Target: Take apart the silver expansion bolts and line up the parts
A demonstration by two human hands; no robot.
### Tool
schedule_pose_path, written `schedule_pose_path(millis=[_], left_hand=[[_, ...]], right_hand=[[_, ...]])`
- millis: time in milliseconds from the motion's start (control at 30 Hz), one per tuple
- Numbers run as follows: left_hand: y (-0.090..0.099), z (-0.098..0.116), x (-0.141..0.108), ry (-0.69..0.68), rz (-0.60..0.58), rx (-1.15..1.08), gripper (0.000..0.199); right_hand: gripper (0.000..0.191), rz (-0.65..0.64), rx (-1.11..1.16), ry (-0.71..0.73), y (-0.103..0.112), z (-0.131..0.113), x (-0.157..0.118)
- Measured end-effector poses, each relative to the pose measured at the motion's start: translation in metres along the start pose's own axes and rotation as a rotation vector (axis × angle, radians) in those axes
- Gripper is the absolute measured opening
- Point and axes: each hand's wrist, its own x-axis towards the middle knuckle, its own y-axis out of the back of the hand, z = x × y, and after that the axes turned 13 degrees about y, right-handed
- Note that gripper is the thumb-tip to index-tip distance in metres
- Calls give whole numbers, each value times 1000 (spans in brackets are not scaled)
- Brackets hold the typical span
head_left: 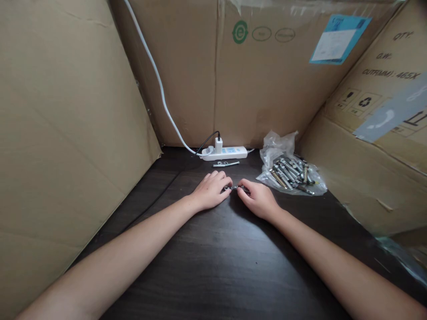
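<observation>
My left hand (213,186) is closed, its fingers curled round a small shiny metal ring (227,188), perhaps a nut or washer. Just to its right, my right hand (256,198) pinches a metal bolt (245,190) whose tip points at the left hand. A narrow gap shows between the two hands. Most of the bolt is hidden by the right fingers. Beyond the hands, another bolt-like metal anchor (227,164) lies on the dark table with small rings beside it.
A clear plastic bag (276,144) full of metal anchor bolts (292,173) lies at the right. Behind stands a white power strip (233,153) with a plug-in charger (218,145), a white cord (156,75) and a black cable (156,198). Cardboard boxes (187,80) wall in the dark table (213,266).
</observation>
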Motion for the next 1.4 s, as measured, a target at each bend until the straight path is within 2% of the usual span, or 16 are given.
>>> schedule_pose_path(millis=[700,900,1000,1267,1400], left_hand=[[1,2,-1,-19,4,15,4],[4,3,-2,-81,-12,-61,22],[5,3,-2,-112,-32,-54,24],[2,3,-2,-70,-20,-29,13],[2,3,-1,-56,-22,-23,6]], right_hand=[[19,-39,-81,-70,-1,-3,1],[15,-52,-60,-29,1,-3,-1],[16,-44,-61,-26,1,-4,-1],[14,-2,-67,-112,1,-3,0],[12,35,9,-81,2,-1,-1]])
